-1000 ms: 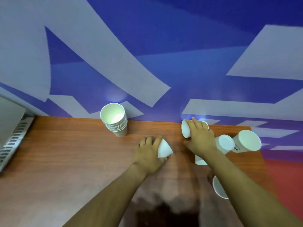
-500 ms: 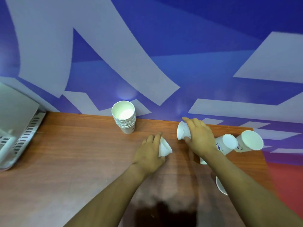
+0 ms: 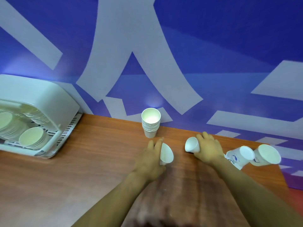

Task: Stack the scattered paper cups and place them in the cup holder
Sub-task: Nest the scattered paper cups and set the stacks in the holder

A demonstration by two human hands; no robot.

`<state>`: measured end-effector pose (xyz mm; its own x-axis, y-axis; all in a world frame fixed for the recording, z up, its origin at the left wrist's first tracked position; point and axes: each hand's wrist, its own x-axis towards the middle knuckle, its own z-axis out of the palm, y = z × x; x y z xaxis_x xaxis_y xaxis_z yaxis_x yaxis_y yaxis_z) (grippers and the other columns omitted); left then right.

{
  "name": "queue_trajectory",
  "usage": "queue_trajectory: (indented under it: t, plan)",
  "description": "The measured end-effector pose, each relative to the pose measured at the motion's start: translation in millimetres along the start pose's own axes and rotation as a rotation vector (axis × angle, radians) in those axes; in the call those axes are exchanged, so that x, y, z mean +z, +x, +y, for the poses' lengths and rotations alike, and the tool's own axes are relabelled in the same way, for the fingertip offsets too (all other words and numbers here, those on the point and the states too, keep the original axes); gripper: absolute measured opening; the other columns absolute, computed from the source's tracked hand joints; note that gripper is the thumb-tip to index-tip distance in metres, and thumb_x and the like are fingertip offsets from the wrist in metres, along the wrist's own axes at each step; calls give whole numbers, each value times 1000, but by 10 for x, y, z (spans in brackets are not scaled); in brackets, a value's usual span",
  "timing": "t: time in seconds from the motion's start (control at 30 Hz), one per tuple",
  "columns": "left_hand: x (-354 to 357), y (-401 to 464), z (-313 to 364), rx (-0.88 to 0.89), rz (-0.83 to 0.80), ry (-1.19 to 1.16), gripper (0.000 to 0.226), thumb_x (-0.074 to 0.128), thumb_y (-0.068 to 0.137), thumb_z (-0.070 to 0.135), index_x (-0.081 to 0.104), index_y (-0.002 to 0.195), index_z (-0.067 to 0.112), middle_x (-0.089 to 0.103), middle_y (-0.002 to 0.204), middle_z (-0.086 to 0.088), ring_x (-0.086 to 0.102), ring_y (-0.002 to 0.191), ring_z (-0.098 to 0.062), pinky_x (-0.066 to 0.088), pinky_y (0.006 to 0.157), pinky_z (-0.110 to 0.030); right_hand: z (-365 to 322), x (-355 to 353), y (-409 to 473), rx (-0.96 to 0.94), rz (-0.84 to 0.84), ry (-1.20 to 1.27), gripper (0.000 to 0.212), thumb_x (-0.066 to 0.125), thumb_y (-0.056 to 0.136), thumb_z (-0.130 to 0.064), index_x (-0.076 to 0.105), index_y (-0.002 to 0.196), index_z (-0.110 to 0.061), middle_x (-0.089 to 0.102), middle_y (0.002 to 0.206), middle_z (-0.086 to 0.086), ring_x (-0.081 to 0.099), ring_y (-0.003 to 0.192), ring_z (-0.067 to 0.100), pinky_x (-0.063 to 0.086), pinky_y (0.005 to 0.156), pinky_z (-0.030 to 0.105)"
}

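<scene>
Looks like an office pantry or public drinks corner, not a home. Wood-grain laminate counter (image 3: 82,169) set against a wall w/ big blue-and-white printed graphic (image 3: 131,38). White plastic cup holder (image 3: 54,102) at left w/ rows of paper cups; nested stack of disposable cups (image 3: 150,122) by the wall.

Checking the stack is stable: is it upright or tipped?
Upright. The stack stands on its base on the table, its open mouth facing up.
</scene>
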<state>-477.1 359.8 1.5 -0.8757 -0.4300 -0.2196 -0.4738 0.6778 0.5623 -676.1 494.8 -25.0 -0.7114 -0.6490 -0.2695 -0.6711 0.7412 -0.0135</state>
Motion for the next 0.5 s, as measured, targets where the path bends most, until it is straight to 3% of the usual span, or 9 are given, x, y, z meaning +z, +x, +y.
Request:
queue_trajectory:
  t: [0.1, 0.23, 0.37, 0.5]
  plan:
    - [-107, -39, 12, 12, 39, -8, 73, 70, 73, 24, 34, 136, 21, 36, 125, -3, 53, 106, -30, 49, 84, -41, -106, -139, -249, -6, 145, 253, 54, 66, 75, -36, 47, 124, -23, 52, 118, -1, 48, 111, 24, 39, 86, 33]
    - [-288, -234, 24, 12, 104, -12, 71, 72, 71, 23, 36, 131, 16, 39, 122, -4, 48, 109, -29, 47, 86, -41, -297, -286, -731, -3, 264, 568, 67, 72, 72, -31, 41, 131, -29, 51, 124, -5, 49, 115, 19, 44, 84, 32]
    - [-464, -575, -32, 0, 175, -22, 72, 73, 68, 28, 35, 127, 18, 40, 117, 0, 46, 110, -25, 44, 82, -34, -572, -382, -1144, -34, 258, 618, 76, 73, 75, -39, 31, 138, -37, 43, 132, -10, 51, 116, 15, 46, 86, 31]
    - [-553, -962, -159, -21, 186, -60, 81, 71, 73, 37, 27, 140, 26, 36, 119, 1, 47, 111, -25, 43, 86, -32, -868, -455, -1406, -69, 235, 620, 72, 70, 76, -45, 33, 137, -38, 43, 132, -10, 51, 115, 16, 49, 88, 36]
